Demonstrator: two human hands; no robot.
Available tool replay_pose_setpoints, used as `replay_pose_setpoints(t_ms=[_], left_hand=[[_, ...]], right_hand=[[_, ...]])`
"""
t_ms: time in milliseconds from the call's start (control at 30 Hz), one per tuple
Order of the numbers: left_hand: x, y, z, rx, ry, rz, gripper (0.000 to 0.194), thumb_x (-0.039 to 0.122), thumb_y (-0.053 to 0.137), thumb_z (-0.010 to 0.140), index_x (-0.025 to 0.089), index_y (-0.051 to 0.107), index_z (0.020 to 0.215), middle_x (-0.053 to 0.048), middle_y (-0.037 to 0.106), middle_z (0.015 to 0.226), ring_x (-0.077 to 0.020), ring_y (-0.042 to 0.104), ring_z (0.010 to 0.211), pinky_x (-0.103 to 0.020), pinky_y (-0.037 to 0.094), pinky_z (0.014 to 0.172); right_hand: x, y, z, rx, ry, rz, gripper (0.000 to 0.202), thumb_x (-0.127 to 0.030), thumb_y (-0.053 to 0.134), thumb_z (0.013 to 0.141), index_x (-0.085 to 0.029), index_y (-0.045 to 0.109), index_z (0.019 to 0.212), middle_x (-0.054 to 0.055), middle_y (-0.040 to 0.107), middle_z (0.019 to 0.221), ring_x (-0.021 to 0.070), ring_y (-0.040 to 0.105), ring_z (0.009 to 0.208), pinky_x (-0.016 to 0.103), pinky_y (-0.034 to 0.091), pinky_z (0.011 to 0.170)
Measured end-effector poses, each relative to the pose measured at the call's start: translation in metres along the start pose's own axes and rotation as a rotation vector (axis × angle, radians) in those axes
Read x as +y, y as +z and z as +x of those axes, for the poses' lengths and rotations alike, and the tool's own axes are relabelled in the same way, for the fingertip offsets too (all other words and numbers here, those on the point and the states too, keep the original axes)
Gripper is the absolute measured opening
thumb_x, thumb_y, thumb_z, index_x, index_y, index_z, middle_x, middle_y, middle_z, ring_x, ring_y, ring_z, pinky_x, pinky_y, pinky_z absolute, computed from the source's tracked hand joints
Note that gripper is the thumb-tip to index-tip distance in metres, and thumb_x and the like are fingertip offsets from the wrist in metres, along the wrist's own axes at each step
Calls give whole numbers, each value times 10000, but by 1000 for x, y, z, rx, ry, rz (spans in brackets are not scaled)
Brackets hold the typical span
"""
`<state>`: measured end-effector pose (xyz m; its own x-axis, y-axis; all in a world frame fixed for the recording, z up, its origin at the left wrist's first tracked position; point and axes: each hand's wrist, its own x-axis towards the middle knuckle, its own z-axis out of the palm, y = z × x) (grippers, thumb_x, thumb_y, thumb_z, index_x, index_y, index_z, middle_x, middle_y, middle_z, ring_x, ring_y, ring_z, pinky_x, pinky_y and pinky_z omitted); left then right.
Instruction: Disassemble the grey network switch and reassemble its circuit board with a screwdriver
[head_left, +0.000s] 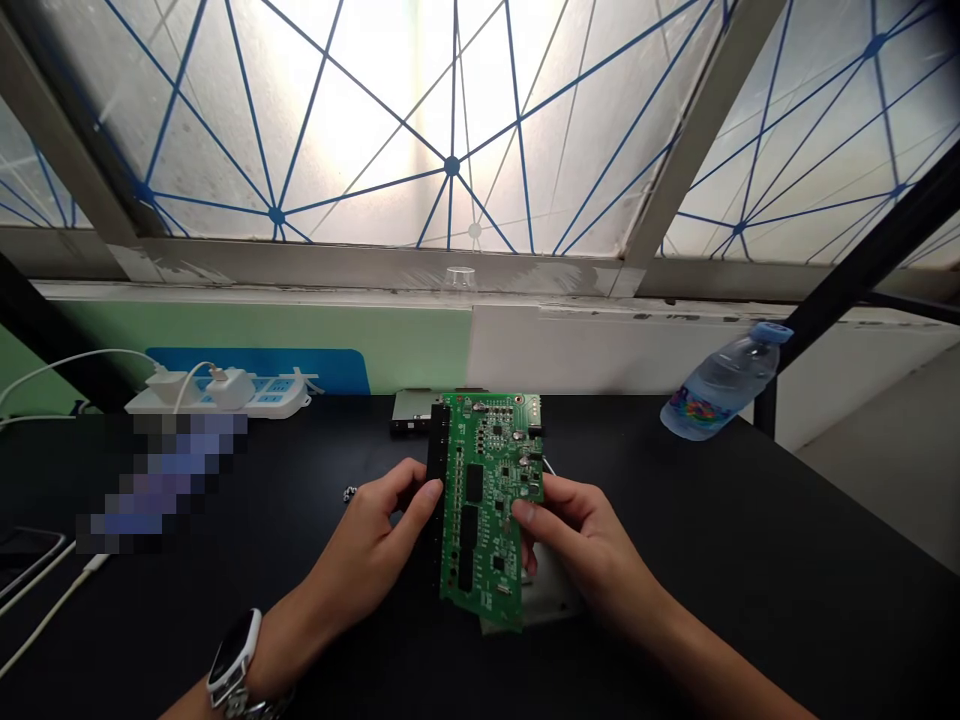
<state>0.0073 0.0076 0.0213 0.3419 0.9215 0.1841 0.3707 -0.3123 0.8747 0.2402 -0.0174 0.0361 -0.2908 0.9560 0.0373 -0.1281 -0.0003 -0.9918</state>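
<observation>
A green circuit board (491, 540) with black chips and small parts is held up above the dark table. My left hand (379, 540) is closed on its left edge, thumb and fingers at the long black connector strip (436, 460). On the right edge my right hand (581, 530) pinches the board, its thumb on the front face and fingers behind. Beneath the board lies a flat grey piece (555, 595), mostly hidden by the board and my right hand. Behind the board's top left stands a greyish box-like part (411, 408), partly covered.
A water bottle (720, 385) with a blue cap leans at the back right. At the back left, a white power strip (277, 398) holds plugs and cables. A phone-like object (30, 555) lies at the far left of the black table (750, 600). Windows rise behind.
</observation>
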Motion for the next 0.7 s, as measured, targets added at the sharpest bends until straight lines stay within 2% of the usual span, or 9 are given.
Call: replay_pose_setpoints(t_ms=[67,100,200,300,367,467,533,600,700], left_hand=[[-2,-2,0,12,51,-6,268,385,390,1088,224,593,1156,-20,648,944,-164,620,817,-283,503,770],[-4,-3,0,24,86,-4,289,341,389,1090,250,538,1321,-33,673,1029,-168,649,871,-293,520,816],[-9,-6,-1,64,240,64,518,240,508,1046,327,360,1534,-46,687,1157,-170,673,949,-307,546,871],[-11,-10,-1,95,377,190,491,168,658,960,328,544,1410,-26,681,1094,-150,656,884,-265,544,807],[-11,-12,0,117,423,225,407,127,662,947,291,626,1318,-19,662,1015,-135,638,830,-240,530,751],[-10,-14,1,115,451,202,238,125,632,960,229,692,1165,-25,634,937,-135,619,789,-234,506,689],[-10,-14,2,133,410,153,64,185,634,974,193,696,987,-23,612,867,-139,591,742,-242,486,650],[-9,-12,3,165,333,67,145,266,612,1000,182,661,892,-18,591,813,-141,563,703,-251,476,624],[-9,-11,4,162,225,-85,240,350,539,1041,184,642,903,-10,577,792,-139,554,680,-251,484,608]], right_hand=[[1,0,1,18,43,99,304,-457,753,896,-173,700,801,4,624,616,120,528,529,269,457,561],[2,0,2,40,70,161,289,-444,769,882,-174,699,805,7,636,637,120,535,531,266,464,557],[2,2,5,100,168,327,260,-383,823,826,-175,679,763,6,629,671,118,551,565,249,496,581],[3,5,6,90,248,408,219,-349,825,808,-172,696,800,4,622,672,127,562,571,247,514,584],[3,5,6,95,276,409,203,-351,798,833,-171,703,829,5,630,686,132,577,573,250,522,582],[3,3,6,51,268,319,338,-470,718,894,-152,685,787,13,613,672,130,565,536,249,493,518],[3,1,5,-7,244,225,455,-558,651,921,-140,663,742,14,582,621,126,531,497,253,458,487],[3,-1,5,-20,212,129,507,-581,621,939,-150,611,673,-3,531,543,107,482,471,245,421,500],[3,-4,3,38,161,10,530,-560,664,929,-193,448,615,-65,391,472,63,324,443,217,287,470]])
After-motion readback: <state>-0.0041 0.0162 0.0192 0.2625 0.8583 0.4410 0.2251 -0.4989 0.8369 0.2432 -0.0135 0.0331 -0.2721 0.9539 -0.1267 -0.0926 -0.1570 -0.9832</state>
